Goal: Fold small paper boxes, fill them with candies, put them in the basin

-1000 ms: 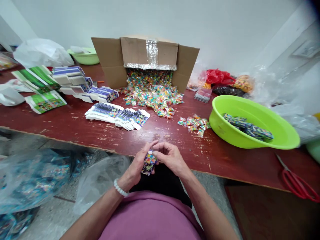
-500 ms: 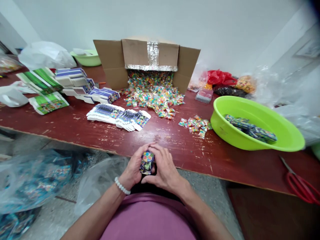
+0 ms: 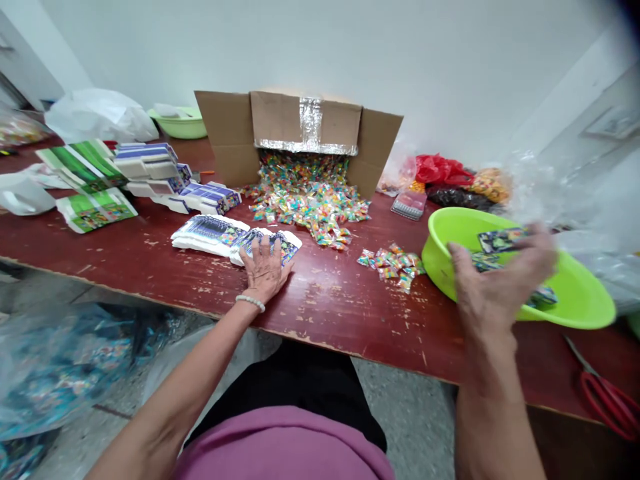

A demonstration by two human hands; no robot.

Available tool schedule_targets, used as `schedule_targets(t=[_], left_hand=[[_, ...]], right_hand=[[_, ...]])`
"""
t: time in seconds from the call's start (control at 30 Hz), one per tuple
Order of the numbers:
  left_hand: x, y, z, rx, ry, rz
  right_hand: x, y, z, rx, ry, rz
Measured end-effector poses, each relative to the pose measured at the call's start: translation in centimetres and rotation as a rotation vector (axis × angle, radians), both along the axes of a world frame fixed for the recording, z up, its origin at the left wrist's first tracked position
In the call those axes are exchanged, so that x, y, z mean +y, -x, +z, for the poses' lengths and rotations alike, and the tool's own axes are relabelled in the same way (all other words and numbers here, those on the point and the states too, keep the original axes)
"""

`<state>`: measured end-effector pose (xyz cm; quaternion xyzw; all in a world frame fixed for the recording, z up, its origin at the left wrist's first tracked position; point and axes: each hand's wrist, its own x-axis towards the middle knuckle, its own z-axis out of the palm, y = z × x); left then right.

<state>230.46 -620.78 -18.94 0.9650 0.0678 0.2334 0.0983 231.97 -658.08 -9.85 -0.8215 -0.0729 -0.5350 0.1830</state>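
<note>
My left hand [image 3: 265, 270] lies with spread fingers on the near end of a fanned row of flat printed cartons [image 3: 210, 233], dark blue and white with colourful pictures. A pale bead bracelet [image 3: 251, 302] is round that wrist. Over the lime-green basin [image 3: 453, 263] is my right hand [image 3: 500, 287], its thumb and fingers wide apart, the fingers smeared by motion. A small filled dark printed box [image 3: 501, 240] shows between thumb and fingers, not visibly gripped. More such boxes lie in the basin, partly hidden by the hand.
An open cardboard box [image 3: 225, 143] spills wrapped candies [image 3: 310, 200] onto the red table [image 3: 340, 313]. A smaller candy pile [image 3: 393, 263] lies beside the basin. Red-handled scissors [image 3: 607, 403] rest at the right edge. Green carton bundles [image 3: 97, 208] and blue ones [image 3: 207, 195] stand left.
Both hands were together around a small printed box at the table edge. The left has moved forward onto the flat cartons; the right has swung right over the basin, where the box shows.
</note>
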Motion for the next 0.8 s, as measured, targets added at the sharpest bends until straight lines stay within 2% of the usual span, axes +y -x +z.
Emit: schedule_targets(t=[0.1, 0.17, 0.23, 0.3, 0.5, 0.63, 0.8], left_hand=[[0.6, -1.7, -1.1, 0.030, -0.042, 0.007], [1.2, -2.1, -1.8, 0.050, -0.030, -0.003], [2.2, -1.9, -2.4, 0.063, -0.049, -0.036], [3.5, -1.3, -2.8, 0.072, -0.108, -0.078], [6.5, 1.5, -2.3, 0.065, -0.262, -0.161], [6.3, 2.6, -1.7, 0.058, -0.304, -0.164], [5.5, 2.7, -0.9, 0.092, -0.248, -0.131]], right_hand=[[4.7, 0.9, -3.3, 0.186, -0.030, 0.260], [8.0, 1.9, -5.9, 0.297, -0.075, 0.384], [10.1, 2.7, -8.0, 0.405, -0.136, 0.481], [10.9, 3.4, -9.4, 0.521, -0.191, 0.570], [12.2, 3.9, -11.2, 0.751, -0.285, 0.719], [14.6, 3.9, -11.5, 0.804, -0.301, 0.778], [17.0, 3.6, -11.2, 0.831, -0.328, 0.828]])
